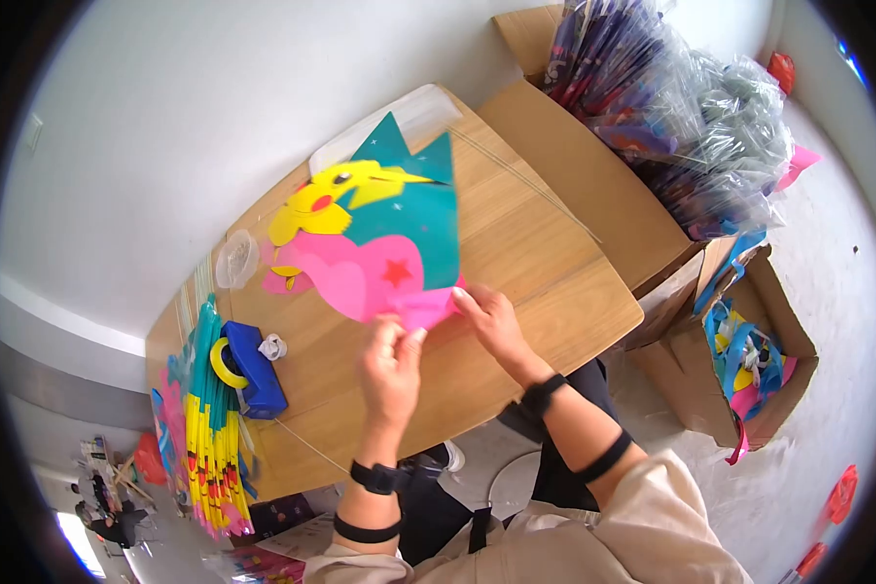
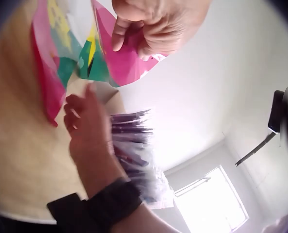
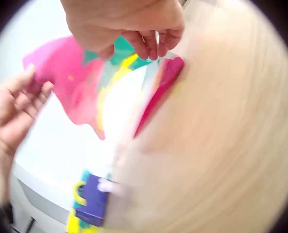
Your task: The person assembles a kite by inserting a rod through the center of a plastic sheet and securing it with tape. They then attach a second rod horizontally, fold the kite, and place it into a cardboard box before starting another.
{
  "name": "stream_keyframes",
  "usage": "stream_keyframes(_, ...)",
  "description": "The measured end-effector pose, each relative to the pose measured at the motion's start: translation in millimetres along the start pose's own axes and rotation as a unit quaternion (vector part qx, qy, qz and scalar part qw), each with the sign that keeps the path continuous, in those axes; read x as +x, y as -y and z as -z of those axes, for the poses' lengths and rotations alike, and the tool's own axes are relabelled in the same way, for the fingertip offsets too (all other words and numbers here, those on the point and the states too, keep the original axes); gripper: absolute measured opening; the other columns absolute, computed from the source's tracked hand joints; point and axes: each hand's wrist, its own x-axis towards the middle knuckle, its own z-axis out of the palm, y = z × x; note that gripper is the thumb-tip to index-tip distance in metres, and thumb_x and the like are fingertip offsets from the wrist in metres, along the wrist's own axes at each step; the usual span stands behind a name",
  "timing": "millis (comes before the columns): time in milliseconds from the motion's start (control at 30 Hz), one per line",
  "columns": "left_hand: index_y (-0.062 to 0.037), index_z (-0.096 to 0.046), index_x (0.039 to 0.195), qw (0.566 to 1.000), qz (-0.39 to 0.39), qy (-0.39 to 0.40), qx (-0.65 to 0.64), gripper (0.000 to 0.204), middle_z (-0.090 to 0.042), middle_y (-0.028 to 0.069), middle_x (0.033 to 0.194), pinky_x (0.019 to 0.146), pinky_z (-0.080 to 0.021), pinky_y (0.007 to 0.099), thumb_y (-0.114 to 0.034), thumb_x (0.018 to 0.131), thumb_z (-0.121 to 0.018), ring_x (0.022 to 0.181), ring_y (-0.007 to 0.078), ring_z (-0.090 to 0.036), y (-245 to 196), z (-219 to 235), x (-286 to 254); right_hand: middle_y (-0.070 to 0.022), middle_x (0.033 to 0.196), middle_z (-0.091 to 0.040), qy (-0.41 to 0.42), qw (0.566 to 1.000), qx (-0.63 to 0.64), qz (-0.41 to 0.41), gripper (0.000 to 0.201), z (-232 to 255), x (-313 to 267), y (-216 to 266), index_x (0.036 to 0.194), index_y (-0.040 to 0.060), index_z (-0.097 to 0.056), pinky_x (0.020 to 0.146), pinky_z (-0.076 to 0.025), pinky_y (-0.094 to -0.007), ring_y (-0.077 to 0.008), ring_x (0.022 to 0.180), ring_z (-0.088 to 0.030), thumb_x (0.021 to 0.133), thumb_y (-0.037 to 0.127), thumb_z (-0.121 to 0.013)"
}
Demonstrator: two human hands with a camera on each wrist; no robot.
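A flat pink, teal and yellow cutout (image 1: 360, 243), with a yellow cartoon figure and a red star, is held above the wooden table. My left hand (image 1: 392, 375) pinches its lower pink edge between thumb and fingers. At the lower right corner, my right hand (image 1: 496, 326) grips the sheet, thumb on top. In the left wrist view the left hand (image 2: 161, 22) holds the pink part (image 2: 122, 58), which bends. The right wrist view shows the right hand (image 3: 129, 24) with curled fingertips at the sheet's edge; the pink side (image 3: 68, 73) is in the left hand (image 3: 17, 111).
Blue tape dispenser (image 1: 257, 375) with yellow tape and a bundle of teal-yellow wrapped items (image 1: 214, 438) lie at the table's left. A clear dish (image 1: 236, 260) stands near the wall. Cartons to the right hold plastic-wrapped items (image 1: 642, 107) and colourful pieces (image 1: 749, 355).
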Motion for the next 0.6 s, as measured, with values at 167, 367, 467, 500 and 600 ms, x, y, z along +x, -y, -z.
stream_keyframes(167, -0.0005, -0.052, 0.076, 0.993, 0.050, 0.056, -0.092, 0.017, -0.056, 0.0074, 0.071, 0.054, -0.042, 0.0296, 0.001, 0.075, -0.070, 0.059, 0.0153, -0.053, -8, -24, -54, -0.0004, 0.067, -0.062, 0.179, 0.859, 0.439, -0.194, 0.021, 31, -75, 14, 0.082, 0.0037, -0.065, 0.051, -0.039, -0.0187, -0.0051, 0.058, -0.053, 0.086, 0.024, -0.067)
stream_keyframes(367, -0.0043, -0.055, 0.078, 0.899, 0.291, 0.112, -0.308, 0.010, -0.058, 0.0059, 0.060, 0.040, -0.036, 0.0189, -0.005, 0.085, -0.061, 0.046, 0.0070, -0.049, -7, 13, -61, 0.0003, 0.063, -0.060, 0.184, 0.817, 0.475, -0.270, 0.014, 41, -124, -26, 0.077, 0.0050, -0.063, 0.048, -0.037, -0.0184, -0.0048, 0.053, -0.050, 0.087, 0.014, -0.066)
stream_keyframes(467, -0.0043, -0.052, 0.079, 0.903, 0.278, 0.068, -0.322, 0.010, -0.057, 0.0060, 0.061, 0.039, -0.039, 0.0204, -0.005, 0.087, -0.059, 0.046, 0.0090, -0.051, 1, 28, -53, -0.0009, 0.065, -0.061, 0.188, 0.820, 0.460, -0.284, 0.012, 45, -139, -31, 0.078, 0.0045, -0.064, 0.048, -0.039, -0.0199, -0.0056, 0.054, -0.052, 0.084, 0.014, -0.068)
stream_keyframes(500, -0.0043, -0.051, 0.079, 0.912, 0.260, 0.050, -0.313, 0.011, -0.057, 0.0061, 0.062, 0.039, -0.042, 0.0216, -0.005, 0.088, -0.058, 0.047, 0.0104, -0.052, 4, 31, -49, -0.0029, 0.067, -0.063, 0.246, 0.878, 0.322, -0.254, 0.013, 45, -143, -34, 0.079, 0.0041, -0.065, 0.050, -0.042, -0.0223, -0.0087, 0.056, -0.056, 0.081, 0.016, -0.070)
stream_keyframes(600, -0.0037, -0.048, 0.076, 0.871, 0.263, -0.096, -0.403, 0.015, -0.056, 0.0059, 0.076, 0.051, -0.052, 0.0242, -0.003, 0.088, -0.058, 0.056, 0.0110, -0.055, 26, 38, -16, -0.0090, 0.070, -0.067, 0.355, 0.925, -0.021, -0.135, 0.019, 46, -162, -43, 0.087, 0.0033, -0.067, 0.055, -0.049, -0.0294, -0.0176, 0.059, -0.063, 0.080, 0.021, -0.066)
